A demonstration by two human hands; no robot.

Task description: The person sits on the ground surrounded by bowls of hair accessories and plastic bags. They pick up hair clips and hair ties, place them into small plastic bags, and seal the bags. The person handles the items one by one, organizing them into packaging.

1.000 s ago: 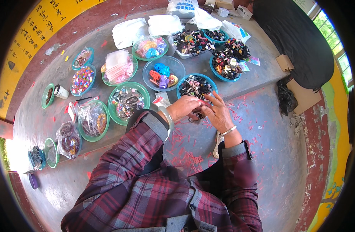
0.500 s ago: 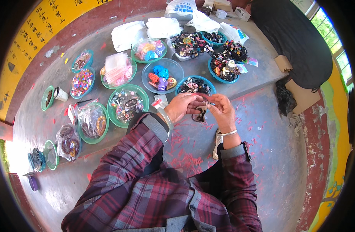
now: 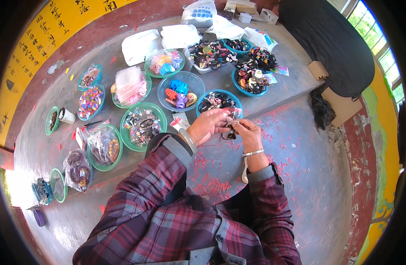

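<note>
While both hands meet, left hand (image 3: 208, 126), right hand (image 3: 248, 134), fingers pinching small dark clip (image 3: 230, 131), details indistinct

Two hands show, the left hand (image 3: 207, 126) and the right hand (image 3: 246, 132). Four blue bowls are filled with dark hair accessories, one (image 3: 218, 100) just beyond the hands. Six larger green bowls hold packets and clips, one (image 3: 143, 125) at centre. Three white bags (image 3: 141, 44) lie behind.

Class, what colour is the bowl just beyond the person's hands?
Blue: the bowl has a blue rim and holds dark hair clips, seen clearly in the head view.
</note>
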